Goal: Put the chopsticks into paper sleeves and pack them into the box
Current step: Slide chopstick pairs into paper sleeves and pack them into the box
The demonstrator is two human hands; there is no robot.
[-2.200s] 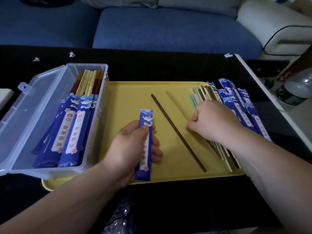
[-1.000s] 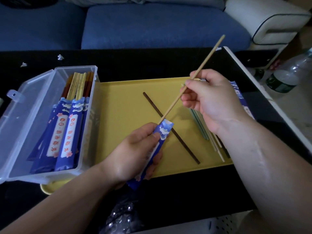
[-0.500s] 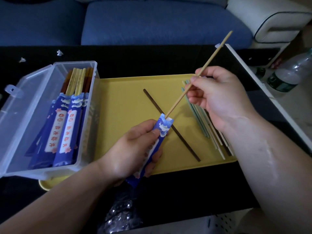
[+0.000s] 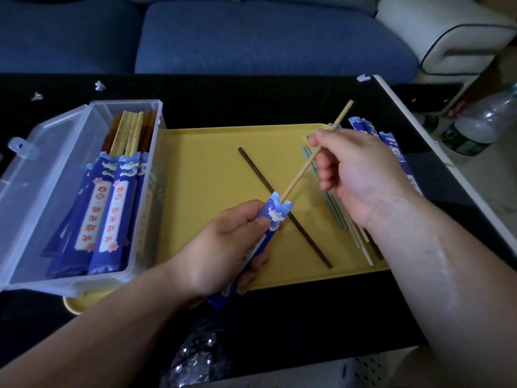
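Note:
My left hand [image 4: 223, 247] grips a blue paper sleeve [image 4: 275, 212] over the front of the yellow tray [image 4: 207, 163], open end tilted up to the right. My right hand [image 4: 361, 169] pinches a pale wooden chopstick [image 4: 300, 170] whose lower tip is inside the sleeve's mouth. A dark chopstick [image 4: 257, 172] lies diagonally on the tray, passing behind the sleeve. Loose pale and green chopsticks [image 4: 340, 217] lie partly under my right hand. The clear plastic box [image 4: 36, 175] at the left holds several sleeved chopsticks [image 4: 112, 208].
Empty blue sleeves [image 4: 391, 141] lie past my right hand at the tray's right edge. The box lid hangs open to the left. A plastic bottle [image 4: 478, 124] stands on the floor at right. Crinkled plastic wrap [image 4: 195, 357] sits at the table's near edge. A blue sofa is behind.
My right hand picked the pale chopstick off the tray, brought its tip to the sleeve and pushed it further into the mouth. My left hand lifted and tilted the sleeve.

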